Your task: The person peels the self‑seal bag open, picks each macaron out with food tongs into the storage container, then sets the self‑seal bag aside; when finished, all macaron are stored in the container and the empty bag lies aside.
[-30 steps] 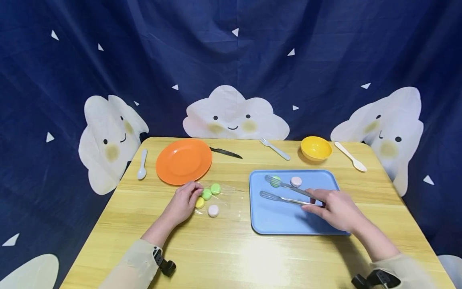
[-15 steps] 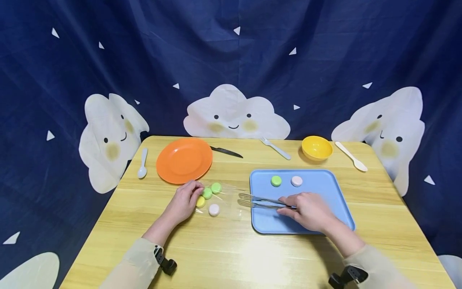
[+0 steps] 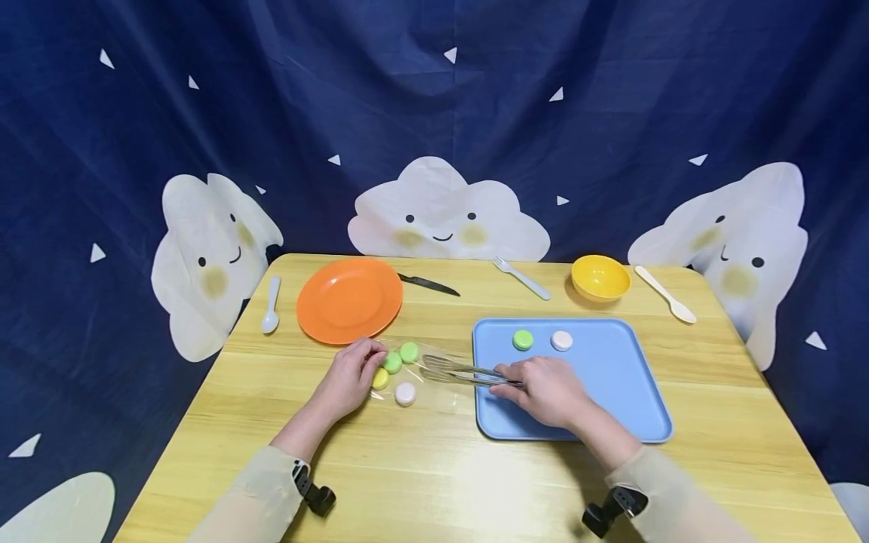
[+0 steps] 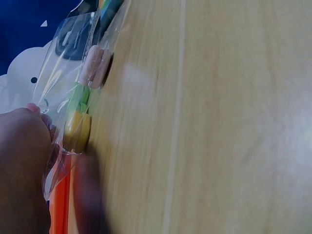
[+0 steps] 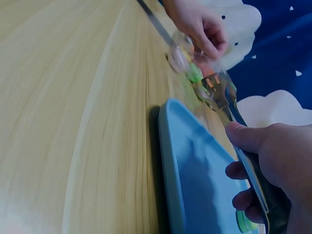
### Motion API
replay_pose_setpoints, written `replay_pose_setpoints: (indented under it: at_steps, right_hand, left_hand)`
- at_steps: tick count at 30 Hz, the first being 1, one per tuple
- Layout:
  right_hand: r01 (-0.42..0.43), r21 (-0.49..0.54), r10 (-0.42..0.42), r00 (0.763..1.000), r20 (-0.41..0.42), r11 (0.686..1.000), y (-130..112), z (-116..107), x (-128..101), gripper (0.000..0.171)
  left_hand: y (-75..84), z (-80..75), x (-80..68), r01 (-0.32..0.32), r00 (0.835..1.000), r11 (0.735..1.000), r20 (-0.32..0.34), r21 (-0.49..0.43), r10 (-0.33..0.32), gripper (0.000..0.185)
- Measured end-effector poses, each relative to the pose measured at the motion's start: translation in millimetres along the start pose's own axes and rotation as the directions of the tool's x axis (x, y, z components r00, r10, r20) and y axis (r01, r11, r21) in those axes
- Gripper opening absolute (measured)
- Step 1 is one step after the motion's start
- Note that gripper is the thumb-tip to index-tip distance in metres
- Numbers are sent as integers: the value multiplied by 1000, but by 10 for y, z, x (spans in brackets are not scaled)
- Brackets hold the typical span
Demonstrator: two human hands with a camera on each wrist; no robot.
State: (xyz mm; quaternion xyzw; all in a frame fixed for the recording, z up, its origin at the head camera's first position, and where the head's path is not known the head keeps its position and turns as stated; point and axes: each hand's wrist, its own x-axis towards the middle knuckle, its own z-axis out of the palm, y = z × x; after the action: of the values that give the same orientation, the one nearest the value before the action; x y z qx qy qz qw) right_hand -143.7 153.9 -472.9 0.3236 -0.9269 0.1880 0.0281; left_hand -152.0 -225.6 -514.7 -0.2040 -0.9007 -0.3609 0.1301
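My left hand [image 3: 348, 381] pinches the upper edge of a clear plastic bag [image 4: 58, 63] and lifts it off the table. Inside lie a yellow macaron [image 3: 380, 378], two green macarons [image 3: 409, 352] and a pale pink macaron [image 3: 405, 394]. In my right hand [image 3: 546, 388] I hold metal tongs [image 3: 483, 370], their slotted ends a little apart at the bag's right end. Whether those ends are inside the bag I cannot tell. Beneath the right hand, a blue tray [image 3: 604, 415] bears a green macaron [image 3: 523, 339] and a pale pink one [image 3: 561, 341] near its back edge.
Behind the left hand is an orange plate [image 3: 349, 302], with a pale spoon [image 3: 270, 309] to its left and a black knife [image 3: 434, 285] to its right. A fork [image 3: 523, 278], a yellow bowl [image 3: 600, 277] and a cream spoon [image 3: 668, 296] line the far side.
The right hand has carried the tongs leftward from over the tray to the bag, and their ends have drawn closer together. The left hand stays at the bag's edge.
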Motion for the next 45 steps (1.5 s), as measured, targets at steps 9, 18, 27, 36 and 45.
replay_pose_setpoints:
  at_steps: [9,18,27,36,45]
  right_hand:
    - [24,109,-28,999,37,994,-86,64,85,39]
    - [60,159,-80,990,117,985,-80,102,148,48]
    - [110,175,-134,983,128,978,-32,85,147,38]
    - [150,123,-164,981,107,981,-109,133,160,23]
    - [113,127,-127,986,110,985,-40,47,79,40]
  left_hand:
    - [33,0,41,-5,1000,1000,3,-25,5,4]
    - [9,32,29,-28,1000,999,1,-31,28,5]
    - [24,27,32,-38,999,999,0,-36,38,4]
    - [3,24,1,-25,1000,999,8,-27,25,5]
    - [-55,-13,-43,-25,1000,999,9,-21,25,4]
